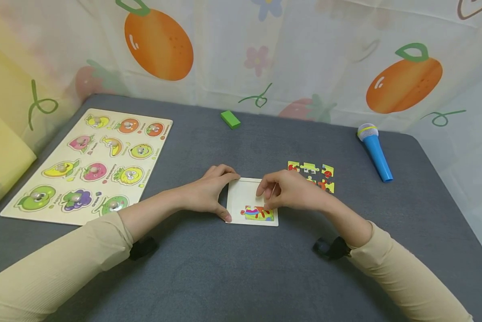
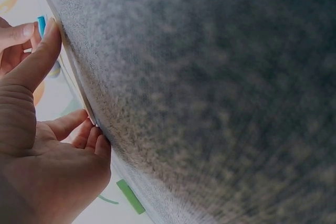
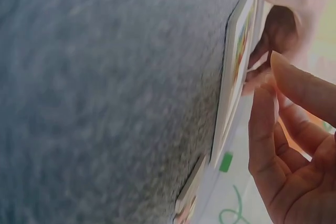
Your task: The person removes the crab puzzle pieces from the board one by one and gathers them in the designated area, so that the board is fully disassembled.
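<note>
A square white puzzle tray [image 1: 245, 190] lies on the table, with joined colourful jigsaw pieces [image 1: 258, 213] in its lower right part. My left hand [image 1: 206, 192] holds the tray by its left side, thumb at the near corner and fingers at the far corner. Over the tray's right side hovers my right hand [image 1: 291, 190], its fingers loosely bent. In the right wrist view, no piece shows between its thumb [image 3: 299, 82] and fingers. Several loose jigsaw pieces [image 1: 309, 168] lie just beyond the right hand, which partly covers them.
A fruit knob-puzzle board [image 1: 67, 152] lies at the left, near the left forearm. At the back is a green block [image 1: 230, 120]. A blue toy microphone [image 1: 377, 156] lies at the right. A fruit-printed curtain [image 1: 224, 53] hangs behind the grey table [image 1: 232, 273].
</note>
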`<state>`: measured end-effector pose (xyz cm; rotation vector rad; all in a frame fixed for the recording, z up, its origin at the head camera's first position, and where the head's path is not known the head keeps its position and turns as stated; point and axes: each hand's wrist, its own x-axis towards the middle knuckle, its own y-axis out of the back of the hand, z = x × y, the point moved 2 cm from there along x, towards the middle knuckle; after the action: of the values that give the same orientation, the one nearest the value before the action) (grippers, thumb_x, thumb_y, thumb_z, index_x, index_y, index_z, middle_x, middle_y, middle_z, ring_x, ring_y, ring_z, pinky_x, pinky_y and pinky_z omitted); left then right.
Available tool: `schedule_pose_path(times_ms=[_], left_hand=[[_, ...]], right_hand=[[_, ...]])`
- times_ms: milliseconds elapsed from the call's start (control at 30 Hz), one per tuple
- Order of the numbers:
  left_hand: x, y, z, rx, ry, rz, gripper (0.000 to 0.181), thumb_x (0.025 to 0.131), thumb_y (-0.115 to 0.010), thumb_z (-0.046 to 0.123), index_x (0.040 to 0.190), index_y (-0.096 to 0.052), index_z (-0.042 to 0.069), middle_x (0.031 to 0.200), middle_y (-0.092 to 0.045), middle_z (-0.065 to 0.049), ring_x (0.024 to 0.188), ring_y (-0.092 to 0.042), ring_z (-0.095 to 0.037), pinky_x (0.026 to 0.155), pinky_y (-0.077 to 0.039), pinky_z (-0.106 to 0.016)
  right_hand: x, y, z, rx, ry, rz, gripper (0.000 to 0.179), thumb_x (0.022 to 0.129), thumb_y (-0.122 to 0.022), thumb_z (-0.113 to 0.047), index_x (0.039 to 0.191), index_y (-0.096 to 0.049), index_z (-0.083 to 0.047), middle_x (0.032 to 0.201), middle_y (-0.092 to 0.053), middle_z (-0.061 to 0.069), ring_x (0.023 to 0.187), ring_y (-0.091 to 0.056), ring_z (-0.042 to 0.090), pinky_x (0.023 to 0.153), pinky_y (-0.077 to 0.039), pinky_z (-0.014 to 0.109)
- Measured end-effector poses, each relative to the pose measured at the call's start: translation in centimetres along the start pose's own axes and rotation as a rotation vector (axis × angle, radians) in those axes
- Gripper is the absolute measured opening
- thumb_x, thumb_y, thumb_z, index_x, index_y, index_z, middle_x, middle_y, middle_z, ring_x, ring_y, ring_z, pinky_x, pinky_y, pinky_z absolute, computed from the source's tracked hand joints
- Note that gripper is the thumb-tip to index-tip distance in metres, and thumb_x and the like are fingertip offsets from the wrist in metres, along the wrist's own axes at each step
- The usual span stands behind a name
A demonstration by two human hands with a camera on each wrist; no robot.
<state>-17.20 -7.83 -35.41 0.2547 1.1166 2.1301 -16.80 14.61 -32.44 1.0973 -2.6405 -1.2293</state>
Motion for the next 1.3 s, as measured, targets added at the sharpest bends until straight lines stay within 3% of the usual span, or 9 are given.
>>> schedule_pose_path(times_ms=[333, 833, 1300], left_hand=[[-0.1, 0.0, 0.1, 0.003, 0.001, 0.004, 0.096, 0.066, -0.092, 0.031, 0.144, -0.044, 0.001, 0.144, -0.04, -0.014, 0.13, -0.035, -0.031, 0.11, -0.037, -0.047], [-0.1, -0.1, 0.1, -0.001, -0.002, 0.013, 0.096, 0.064, -0.093, 0.03, 0.143, -0.045, 0.001, 0.143, -0.042, -0.014, 0.129, -0.036, -0.03, 0.11, -0.036, -0.047], [-0.1, 0.0, 0.1, 0.003, -0.003, 0.009, 0.096, 0.065, -0.092, 0.029, 0.144, -0.045, 0.001, 0.143, -0.041, -0.014, 0.13, -0.035, -0.031, 0.11, -0.036, -0.047]], right_hand=[[0.3, -0.8, -0.5, -0.023, 0.014, -0.037, 0.029, 0.073, -0.085, -0.007, 0.098, -0.071, -0.013, 0.084, -0.068, 0.003, 0.071, -0.061, 0.011, 0.064, -0.051, 0.026], [0.4, -1.5, -0.5, -0.039, 0.05, -0.107, 0.026, 0.075, -0.082, -0.006, 0.098, -0.07, -0.012, 0.081, -0.062, 0.001, 0.068, -0.057, 0.01, 0.063, -0.049, 0.024], [0.4, -1.6, -0.5, -0.05, 0.07, -0.125, 0.034, 0.075, -0.084, -0.009, 0.105, -0.068, -0.011, 0.081, -0.063, 0.003, 0.067, -0.057, 0.009, 0.062, -0.05, 0.023]])
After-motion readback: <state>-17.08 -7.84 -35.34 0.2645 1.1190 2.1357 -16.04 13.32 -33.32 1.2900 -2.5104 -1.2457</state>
